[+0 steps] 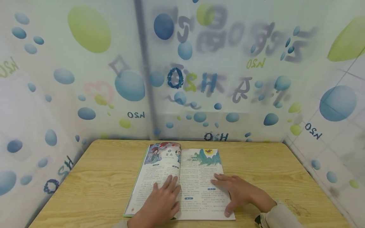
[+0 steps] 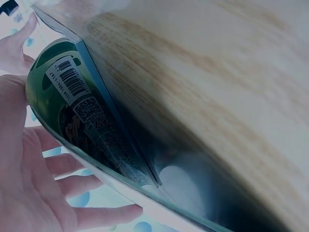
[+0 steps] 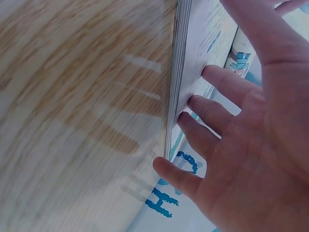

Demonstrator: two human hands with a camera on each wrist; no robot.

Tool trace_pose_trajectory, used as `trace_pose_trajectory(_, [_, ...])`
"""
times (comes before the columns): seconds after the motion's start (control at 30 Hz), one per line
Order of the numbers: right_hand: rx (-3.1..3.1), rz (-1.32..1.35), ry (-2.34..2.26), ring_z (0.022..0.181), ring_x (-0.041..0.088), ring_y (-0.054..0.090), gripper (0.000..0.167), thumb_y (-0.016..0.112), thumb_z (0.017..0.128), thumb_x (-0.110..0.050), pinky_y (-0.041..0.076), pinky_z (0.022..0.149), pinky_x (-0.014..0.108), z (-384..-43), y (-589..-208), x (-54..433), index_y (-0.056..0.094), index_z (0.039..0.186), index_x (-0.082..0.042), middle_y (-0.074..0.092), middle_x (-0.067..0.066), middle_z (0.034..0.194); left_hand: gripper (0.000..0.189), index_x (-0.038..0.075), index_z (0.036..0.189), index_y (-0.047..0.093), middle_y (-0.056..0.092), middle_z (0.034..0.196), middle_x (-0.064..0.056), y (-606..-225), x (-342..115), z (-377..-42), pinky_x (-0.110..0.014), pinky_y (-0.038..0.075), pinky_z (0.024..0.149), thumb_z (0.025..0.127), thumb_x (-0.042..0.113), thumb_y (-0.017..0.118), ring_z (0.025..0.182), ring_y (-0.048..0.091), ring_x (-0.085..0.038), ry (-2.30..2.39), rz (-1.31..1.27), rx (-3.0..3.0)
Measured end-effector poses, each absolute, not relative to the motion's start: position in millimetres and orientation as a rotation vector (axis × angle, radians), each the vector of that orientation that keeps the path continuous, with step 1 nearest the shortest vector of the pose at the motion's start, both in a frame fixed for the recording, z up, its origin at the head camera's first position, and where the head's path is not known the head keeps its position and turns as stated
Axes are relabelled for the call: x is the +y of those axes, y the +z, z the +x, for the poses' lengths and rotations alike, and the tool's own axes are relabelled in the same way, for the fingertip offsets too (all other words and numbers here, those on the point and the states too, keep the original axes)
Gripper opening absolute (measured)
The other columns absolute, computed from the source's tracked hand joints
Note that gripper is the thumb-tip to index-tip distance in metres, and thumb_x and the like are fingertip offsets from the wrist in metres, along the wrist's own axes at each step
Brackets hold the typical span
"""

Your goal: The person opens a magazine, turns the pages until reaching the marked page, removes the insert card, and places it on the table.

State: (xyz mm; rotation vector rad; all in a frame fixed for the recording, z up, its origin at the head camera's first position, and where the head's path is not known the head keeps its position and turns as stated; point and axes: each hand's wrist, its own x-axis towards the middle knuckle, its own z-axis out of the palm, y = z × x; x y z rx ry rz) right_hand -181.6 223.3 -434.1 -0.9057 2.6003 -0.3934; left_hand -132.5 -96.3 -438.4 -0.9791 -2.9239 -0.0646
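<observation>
On the left of one wooden table (image 1: 85, 183), the left page (image 1: 145, 177) of a single open magazine (image 1: 199, 180) bows upward toward the spine, and one left hand (image 1: 161, 201) rests on its near part, fingers extended and slightly apart. The magazine lies near the table's middle, its spine and the long axis of both pages running near to far, printed tops pointing far. Rightward, one right hand (image 1: 240, 190) spreads wide over the right page (image 1: 191, 183), fingertips touching it and thumb at its near right edge.
</observation>
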Motion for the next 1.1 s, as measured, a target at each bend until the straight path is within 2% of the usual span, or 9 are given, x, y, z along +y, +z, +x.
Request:
trace_pose_trajectory(0.37, [2.598,-0.922,-0.412,0.142,0.035,0.037,0.107,0.084,0.061,-0.062,0.035,0.106,0.063,-183.7,-432.6,224.4,0.047,0.149,-0.015,0.037,0.013,0.157,0.046,0.007,0.129,0.065,0.05,0.146,-0.016,-440.4,-96.8,-134.1,-0.07,0.048,0.081,0.094,0.036,0.061,0.135,0.046,-0.038,-0.066,-0.995,-2.895])
trace_pose_trajectory(0.6, [2.603,-0.948,-0.413,0.142,0.036,0.037,0.1,0.079,0.067,-0.062,0.034,0.107,0.063,-183.7,-432.0,224.8,0.047,0.15,-0.016,0.037,0.013,0.157,0.046,0.007,0.129,0.065,0.05,0.146,-0.016,-439.2,-96.1,-133.7,-0.071,0.048,0.081,0.094,0.037,0.061,0.135,0.046,-0.038,-0.057,-0.991,-2.899])
trace_pose_trajectory(0.8, [2.608,-0.938,-0.415,0.141,0.036,0.04,0.098,0.078,0.068,-0.064,0.035,0.106,0.063,-185.9,-432.1,224.6,0.049,0.148,-0.017,0.039,0.011,0.156,0.047,0.007,0.129,0.066,0.051,0.146,-0.016,-438.2,-95.1,-134.6,-0.07,0.048,0.082,0.094,0.038,0.06,0.135,0.046,-0.037,-0.032,-0.979,-2.895])
trace_pose_trajectory(0.93, [2.616,-0.935,-0.427,0.139,0.036,0.042,0.096,0.076,0.069,-0.067,0.036,0.105,0.062,-187.9,-432.1,223.8,0.052,0.146,-0.016,0.042,0.011,0.154,0.056,0.007,0.128,0.066,0.051,0.145,-0.016,-440.4,-93.4,-135.1,-0.067,0.049,0.083,0.094,0.05,0.058,0.135,0.047,-0.036,-0.006,-0.954,-2.878])
trace_pose_trajectory(1.1, [2.624,-0.912,-0.451,0.138,0.034,0.044,0.092,0.073,0.073,-0.068,0.036,0.106,0.061,-188.0,-431.0,221.4,0.053,0.145,-0.015,0.046,0.01,0.152,0.087,0.006,0.131,0.063,0.047,0.149,-0.016,-440.5,-90.6,-133.6,-0.068,0.047,0.088,0.086,0.078,0.047,0.137,0.043,-0.037,-0.028,-0.905,-2.955])
